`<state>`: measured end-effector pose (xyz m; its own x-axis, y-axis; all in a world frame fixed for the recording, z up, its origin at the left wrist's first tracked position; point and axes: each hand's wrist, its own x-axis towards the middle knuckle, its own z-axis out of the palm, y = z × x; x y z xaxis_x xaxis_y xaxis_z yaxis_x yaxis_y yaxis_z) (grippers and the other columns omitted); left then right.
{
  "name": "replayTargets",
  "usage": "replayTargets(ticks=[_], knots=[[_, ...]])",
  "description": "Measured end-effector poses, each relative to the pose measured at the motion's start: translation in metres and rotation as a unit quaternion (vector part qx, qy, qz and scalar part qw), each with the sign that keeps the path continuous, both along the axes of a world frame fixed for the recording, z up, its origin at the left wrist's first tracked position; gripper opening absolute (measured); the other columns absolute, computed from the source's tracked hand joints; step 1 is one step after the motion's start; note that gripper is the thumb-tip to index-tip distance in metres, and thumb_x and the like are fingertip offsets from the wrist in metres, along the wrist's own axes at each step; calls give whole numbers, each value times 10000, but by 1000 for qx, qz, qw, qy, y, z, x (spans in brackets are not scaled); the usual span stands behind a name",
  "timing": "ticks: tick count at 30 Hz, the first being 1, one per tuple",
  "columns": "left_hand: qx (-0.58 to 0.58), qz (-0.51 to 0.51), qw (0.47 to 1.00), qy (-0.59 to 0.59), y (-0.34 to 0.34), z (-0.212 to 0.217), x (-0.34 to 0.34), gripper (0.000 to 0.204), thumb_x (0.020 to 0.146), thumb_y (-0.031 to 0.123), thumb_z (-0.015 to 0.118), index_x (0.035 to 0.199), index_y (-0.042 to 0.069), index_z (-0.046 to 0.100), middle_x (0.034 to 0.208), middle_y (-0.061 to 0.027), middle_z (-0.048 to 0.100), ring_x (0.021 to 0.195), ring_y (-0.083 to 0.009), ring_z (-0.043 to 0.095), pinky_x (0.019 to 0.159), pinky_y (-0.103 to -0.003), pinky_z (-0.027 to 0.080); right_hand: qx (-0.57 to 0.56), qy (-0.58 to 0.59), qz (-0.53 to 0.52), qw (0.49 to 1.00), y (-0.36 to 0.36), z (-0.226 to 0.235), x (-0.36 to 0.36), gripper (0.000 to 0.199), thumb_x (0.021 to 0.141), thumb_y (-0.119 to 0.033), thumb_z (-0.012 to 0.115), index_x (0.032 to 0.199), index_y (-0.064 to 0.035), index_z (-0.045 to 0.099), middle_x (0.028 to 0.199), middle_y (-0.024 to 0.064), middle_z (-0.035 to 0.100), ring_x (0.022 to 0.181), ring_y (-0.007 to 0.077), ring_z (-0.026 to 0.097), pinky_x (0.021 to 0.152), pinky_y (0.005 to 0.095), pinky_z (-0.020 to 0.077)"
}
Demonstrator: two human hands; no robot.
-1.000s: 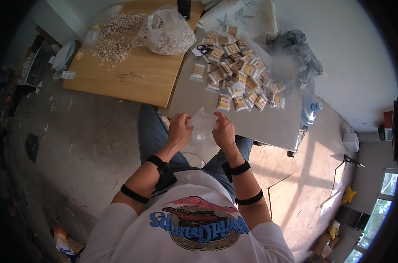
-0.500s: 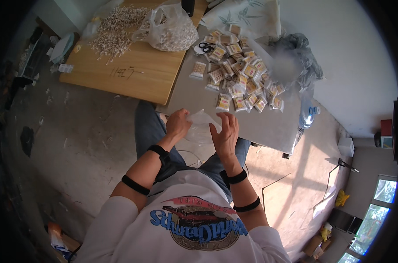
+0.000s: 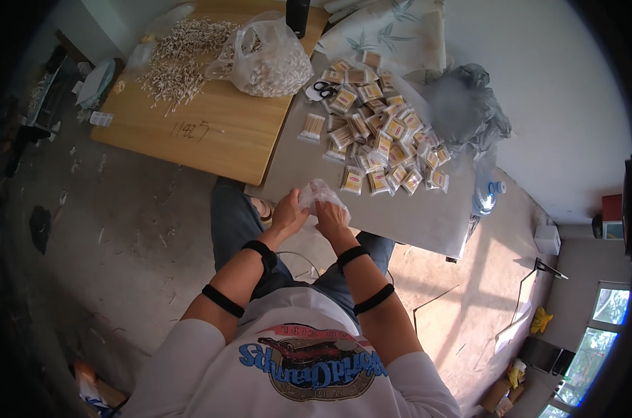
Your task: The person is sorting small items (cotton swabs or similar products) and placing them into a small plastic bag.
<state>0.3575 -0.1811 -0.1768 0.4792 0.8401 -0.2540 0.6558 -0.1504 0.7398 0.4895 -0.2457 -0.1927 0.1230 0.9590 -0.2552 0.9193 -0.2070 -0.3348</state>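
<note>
Over my lap, at the near edge of the grey table, I hold a clear plastic bag (image 3: 338,200). My left hand (image 3: 288,213) is closed on the bag's left edge, thumb and fingers pinching the film. My right hand (image 3: 332,217) reaches into the bag, its fingers stretched forward and covered by the crumpled, see-through plastic. Beyond the hands lies a heap of small clear packs of cotton swabs with yellow labels (image 3: 383,143). One pack (image 3: 311,128) lies apart at the heap's left, near black-handled scissors (image 3: 323,88).
On the wooden table (image 3: 239,150) at left are a loose pile of cotton swabs (image 3: 180,59) and a tied plastic bag of swabs (image 3: 270,70). A grey plastic bag (image 3: 477,104) and a clear bottle (image 3: 484,198) are at the grey table's (image 3: 427,216) right side.
My right hand has moved left and into the bag, where before it hovered open at the bag's right side. The bag is now bunched up around its fingers.
</note>
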Motion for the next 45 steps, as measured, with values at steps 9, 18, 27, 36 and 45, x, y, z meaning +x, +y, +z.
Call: replayTargets(ticks=[9,18,27,36,45], knots=[[80,-23,996,-34,-11,14,6,229,710,-41,592,916,22,513,1172,-170,454,1035,-354,535,822,-428,457,-35,-20,-41,998,35,12,1,196,775,-67,594,970,-50,602,952,161,641,908,327,636,743,408,520],[144,-1,989,-31,11,12,4,314,760,76,629,1063,2,588,1080,-182,534,996,-363,548,835,-409,456,284,445,-218,821,-12,84,6,157,831,60,552,970,25,616,849,109,665,705,181,670,628,287,547],[113,6,993,-34,17,16,5,234,740,127,701,949,42,639,921,-153,572,882,-335,579,751,-397,463,319,289,-179,885,-8,80,9,183,817,68,528,948,-4,633,865,119,669,763,208,665,684,282,518],[105,23,992,-58,13,-10,-2,165,708,-54,576,833,22,652,904,-177,561,887,-355,570,761,-399,462,80,-11,-66,994,28,-6,-1,196,704,-98,655,894,-51,661,899,155,661,844,340,646,724,418,514],[53,20,995,78,7,3,13,210,743,-39,550,947,-34,602,1042,-207,500,963,-392,558,829,-448,473,208,-78,139,965,35,4,-1,101,753,-81,562,765,-55,659,881,106,636,857,277,636,760,390,504]])
